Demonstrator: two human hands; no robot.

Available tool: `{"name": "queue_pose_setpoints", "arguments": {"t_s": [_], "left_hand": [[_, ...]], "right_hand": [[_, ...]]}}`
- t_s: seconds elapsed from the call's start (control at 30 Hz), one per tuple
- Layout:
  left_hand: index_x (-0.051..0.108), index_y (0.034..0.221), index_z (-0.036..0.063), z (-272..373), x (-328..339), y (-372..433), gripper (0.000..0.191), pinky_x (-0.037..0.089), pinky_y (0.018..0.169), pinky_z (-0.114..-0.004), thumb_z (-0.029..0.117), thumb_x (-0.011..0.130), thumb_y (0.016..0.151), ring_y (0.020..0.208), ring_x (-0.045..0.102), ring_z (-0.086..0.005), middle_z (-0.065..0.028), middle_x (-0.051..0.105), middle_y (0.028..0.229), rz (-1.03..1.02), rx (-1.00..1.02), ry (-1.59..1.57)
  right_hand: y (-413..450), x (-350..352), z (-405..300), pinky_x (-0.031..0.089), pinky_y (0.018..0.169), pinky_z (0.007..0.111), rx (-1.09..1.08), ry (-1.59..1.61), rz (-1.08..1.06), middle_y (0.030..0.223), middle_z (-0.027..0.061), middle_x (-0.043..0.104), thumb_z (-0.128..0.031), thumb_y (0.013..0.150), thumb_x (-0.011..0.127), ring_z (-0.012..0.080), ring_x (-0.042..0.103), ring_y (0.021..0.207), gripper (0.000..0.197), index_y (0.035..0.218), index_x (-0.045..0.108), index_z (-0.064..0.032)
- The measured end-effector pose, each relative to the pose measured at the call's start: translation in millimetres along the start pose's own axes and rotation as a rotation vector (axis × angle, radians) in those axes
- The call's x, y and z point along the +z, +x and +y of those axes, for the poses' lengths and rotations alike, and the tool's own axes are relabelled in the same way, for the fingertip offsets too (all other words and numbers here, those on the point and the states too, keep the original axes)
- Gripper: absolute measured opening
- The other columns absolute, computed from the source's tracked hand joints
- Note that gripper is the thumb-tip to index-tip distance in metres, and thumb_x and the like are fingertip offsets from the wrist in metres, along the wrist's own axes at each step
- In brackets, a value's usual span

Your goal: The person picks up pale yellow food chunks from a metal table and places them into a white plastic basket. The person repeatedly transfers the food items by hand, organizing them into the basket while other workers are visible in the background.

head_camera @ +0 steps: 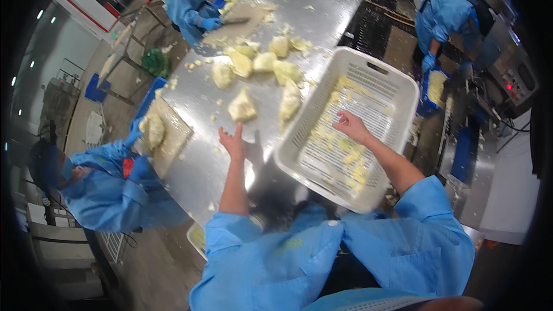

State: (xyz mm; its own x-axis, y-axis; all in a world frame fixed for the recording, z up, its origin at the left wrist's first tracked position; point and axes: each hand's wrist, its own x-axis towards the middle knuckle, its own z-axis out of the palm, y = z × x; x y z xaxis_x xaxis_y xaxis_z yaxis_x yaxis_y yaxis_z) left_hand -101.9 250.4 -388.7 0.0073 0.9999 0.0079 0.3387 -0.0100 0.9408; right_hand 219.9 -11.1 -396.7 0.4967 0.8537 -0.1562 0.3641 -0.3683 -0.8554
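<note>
My left hand (233,141) is over the steel table (194,181), fingers apart and holding nothing, just below a pale cabbage piece (242,106). Several more cabbage pieces (264,61) lie beyond it in a loose cluster. My right hand (351,125) is above the inside of a white slotted plastic basket (287,168), its fingers curled; whether a small scrap is between them cannot be told. Yellowish leaf scraps (354,166) are scattered over the basket's bottom.
At left a co-worker in blue handles a cabbage (154,131) on a cutting board (175,138). Another, at the far side, holds a knife (236,20) over a board (242,32). A third bends over a blue crate (425,95) beside a machine (512,67) at right.
</note>
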Motion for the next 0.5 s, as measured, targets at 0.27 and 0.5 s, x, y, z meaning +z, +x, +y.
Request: {"name": "queue_pose_setpoints", "arguments": {"t_s": [0.27,0.5], "left_hand": [[0.033,0.136,-0.0012,-24.2,36.5,88.3,0.085,0.051,0.075,-0.032,0.028,0.081,0.072,0.096,0.06,-0.0215,-0.015,0.058,0.114,-0.284,-0.01,-0.05],[0.049,0.115,0.0018,-7.2,46.6,57.3,0.04,0.056,0.053,-0.029,0.013,0.069,0.082,0.078,0.065,-0.0208,-0.0138,0.06,0.105,-0.503,-0.344,-0.5]], "right_hand": [[187.2,61.8,-121.1,0.036,0.104,0.047,-0.099,-0.208,0.094,0.141,0.0294,0.031,-0.051,0.064,0.08,0.0426,0.036,0.128,0.109,0.146,0.024,-0.0078],[233.4,107.9,-127.4,0.036,0.103,0.052,0.143,-0.446,0.161,0.141,0.0232,0.03,-0.041,0.062,0.08,0.0474,0.034,0.127,0.1,0.145,0.026,-0.0252]]}}
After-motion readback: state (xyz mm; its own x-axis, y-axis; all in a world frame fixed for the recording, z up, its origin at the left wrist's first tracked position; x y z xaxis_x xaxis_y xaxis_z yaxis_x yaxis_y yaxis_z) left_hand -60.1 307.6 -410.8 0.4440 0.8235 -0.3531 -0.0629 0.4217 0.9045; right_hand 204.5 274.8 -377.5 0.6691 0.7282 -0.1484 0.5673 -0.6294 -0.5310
